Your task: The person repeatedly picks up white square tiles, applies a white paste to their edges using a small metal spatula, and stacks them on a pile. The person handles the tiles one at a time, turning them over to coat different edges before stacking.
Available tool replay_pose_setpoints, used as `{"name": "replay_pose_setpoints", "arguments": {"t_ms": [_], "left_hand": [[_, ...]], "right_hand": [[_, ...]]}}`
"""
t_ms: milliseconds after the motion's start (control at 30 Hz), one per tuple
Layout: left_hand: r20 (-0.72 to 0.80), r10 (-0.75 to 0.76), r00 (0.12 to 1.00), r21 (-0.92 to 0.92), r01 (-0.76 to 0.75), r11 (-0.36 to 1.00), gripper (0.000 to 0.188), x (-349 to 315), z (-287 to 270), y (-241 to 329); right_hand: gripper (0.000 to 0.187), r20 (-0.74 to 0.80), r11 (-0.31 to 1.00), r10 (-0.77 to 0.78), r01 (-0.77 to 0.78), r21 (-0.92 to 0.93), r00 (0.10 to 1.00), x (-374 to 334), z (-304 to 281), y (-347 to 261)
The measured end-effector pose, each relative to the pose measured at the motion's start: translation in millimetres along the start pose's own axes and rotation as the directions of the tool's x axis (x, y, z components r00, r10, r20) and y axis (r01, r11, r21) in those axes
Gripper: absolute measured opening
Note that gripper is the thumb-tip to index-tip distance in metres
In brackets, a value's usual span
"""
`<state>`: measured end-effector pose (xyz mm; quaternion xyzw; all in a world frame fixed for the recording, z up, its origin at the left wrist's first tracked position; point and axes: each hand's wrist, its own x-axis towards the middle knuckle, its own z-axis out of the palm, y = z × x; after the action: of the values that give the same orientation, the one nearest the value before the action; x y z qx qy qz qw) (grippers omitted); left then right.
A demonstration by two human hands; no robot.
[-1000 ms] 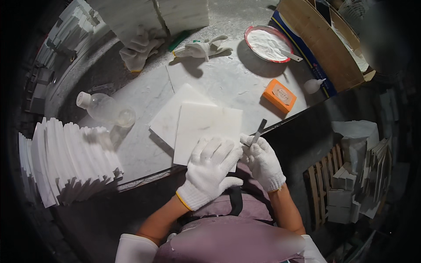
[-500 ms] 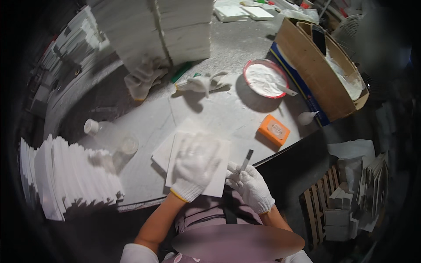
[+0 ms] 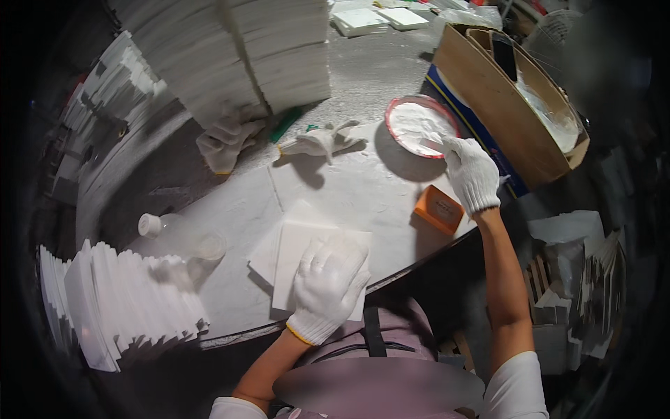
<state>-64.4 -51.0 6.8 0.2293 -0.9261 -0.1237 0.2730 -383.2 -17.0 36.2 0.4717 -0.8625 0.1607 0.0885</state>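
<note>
My left hand [image 3: 330,283], in a white knitted glove, lies with its fingers extended on a white square tile [image 3: 289,258]. A second white tile [image 3: 260,262] sticks out askew beneath it. My gloved right hand [image 3: 471,174] is closed at the right rim of a red bowl [image 3: 388,119] filled with white powder or paste [image 3: 417,122]. From its fingers the flat blade of a scraper [image 3: 433,145] reaches into the bowl. The glove covers the scraper's handle. An orange box-like block [image 3: 440,209] sits on the table just below that hand.
White tiles stand in a row [image 3: 132,300] at the left, beside clear bottles [image 3: 202,244]. Loose gloves [image 3: 321,142] lie beyond the tiles, before tall white stacks [image 3: 279,56]. A cardboard box [image 3: 502,105] stands right of the bowl. The table edge [image 3: 398,274] runs near my body.
My right hand has moved up and right from beside the tile to the bowl, where the scraper's handle was exposed. My left hand has slid slightly down and right on the tile.
</note>
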Motion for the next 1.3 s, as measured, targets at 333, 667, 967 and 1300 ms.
{"name": "replay_pose_setpoints", "arguments": {"t_ms": [333, 667, 967, 1300], "left_hand": [[0.263, 0.139, 0.955, -0.546, 0.028, 0.837, 0.025, 2.0, -7.9, 12.1], [-0.207, -0.224, 0.952, -0.263, 0.166, 0.950, 0.013, -57.5, -9.0, -8.6], [-0.582, -0.473, 0.662, -0.078, 0.533, 0.842, 0.066, -82.1, -60.8, -73.1], [-0.610, -0.729, 0.311, -0.301, 0.760, 0.576, 0.093, -26.8, -86.8, -128.9]], "right_hand": [[0.025, -0.302, 0.885, -0.167, 0.278, 0.375, 0.939, -32.5, 5.7, -46.8], [0.036, -0.085, 0.847, -0.081, 0.113, 0.519, 0.993, -13.6, 55.3, -133.7], [0.019, -0.134, 0.886, -0.086, 0.137, 0.443, 0.987, 7.9, 68.3, -154.6], [0.027, -0.175, 0.811, -0.160, 0.230, 0.537, 0.971, -82.7, -75.8, -69.8]]}}
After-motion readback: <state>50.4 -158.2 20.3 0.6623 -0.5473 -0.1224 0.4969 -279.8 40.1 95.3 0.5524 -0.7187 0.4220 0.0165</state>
